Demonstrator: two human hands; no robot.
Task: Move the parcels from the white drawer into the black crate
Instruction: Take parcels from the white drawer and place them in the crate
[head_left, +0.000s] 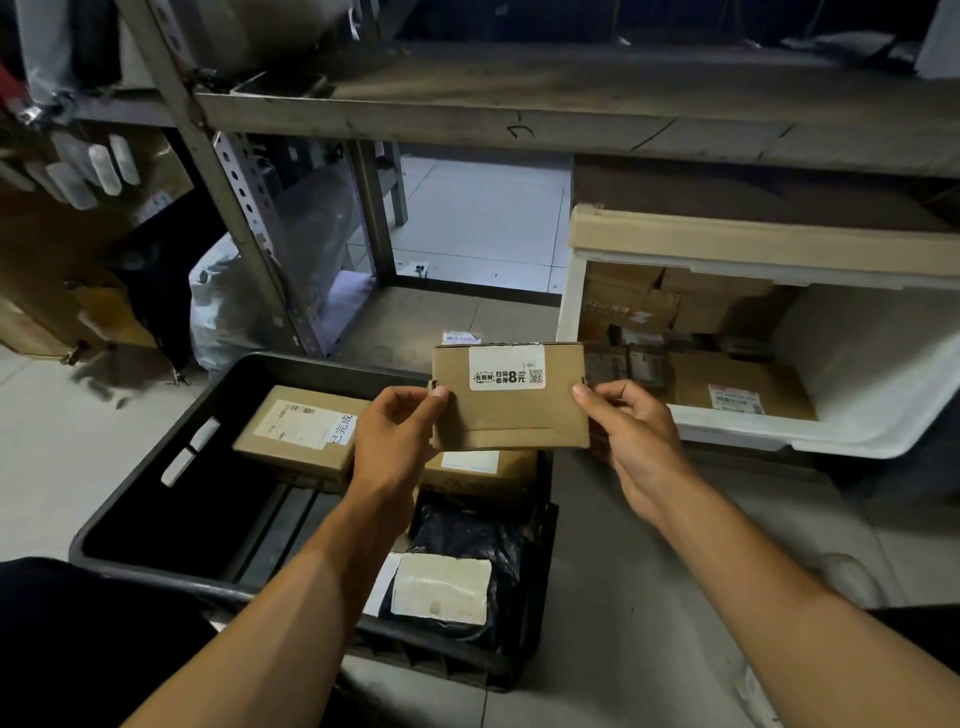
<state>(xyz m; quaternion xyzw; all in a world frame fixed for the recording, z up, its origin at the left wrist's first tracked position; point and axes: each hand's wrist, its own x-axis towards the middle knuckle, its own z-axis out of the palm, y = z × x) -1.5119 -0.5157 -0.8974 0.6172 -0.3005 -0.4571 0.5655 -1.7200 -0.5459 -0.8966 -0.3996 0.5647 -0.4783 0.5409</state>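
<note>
- Head view, the only one: left hand (397, 441) and right hand (636, 441) hold a flat cardboard parcel (511, 397) between them at frame centre, up in the air.
- Left fingers curled, thumb and fingertips pinching the parcel's 9 o'clock edge; right thumb and fingertips pinching its 3 o'clock edge. Neither hand has anything else.
- Parcel hangs above the far right corner of the black crate (156, 467), label side toward the camera, white sticker (507, 368) near its top edge.
- Black crate lies at 7 o'clock of the parcel. In it: a labelled box (304, 431) toward 9 o'clock, a second box (478, 470) right under the held one, and a black poly bag (467, 540) with a pale label at 6 o'clock.
- White drawer (872, 384) at 3 o'clock, pulled out, more cardboard parcels (737, 384) left inside; task looks partly done.
- Handling, judged: looks light, since fingertip pinches carry it. Stiff corrugated card, matte, probably not slippery. Thin shape could flex if squeezed mid-panel.
- Best hold looks like the short side edges, as now; one hand across the width would likely do.
- Crate floor at 8 o'clock is bare; a flat drop there seems low risk. Contents unknown, so fragility can't be told.
</note>
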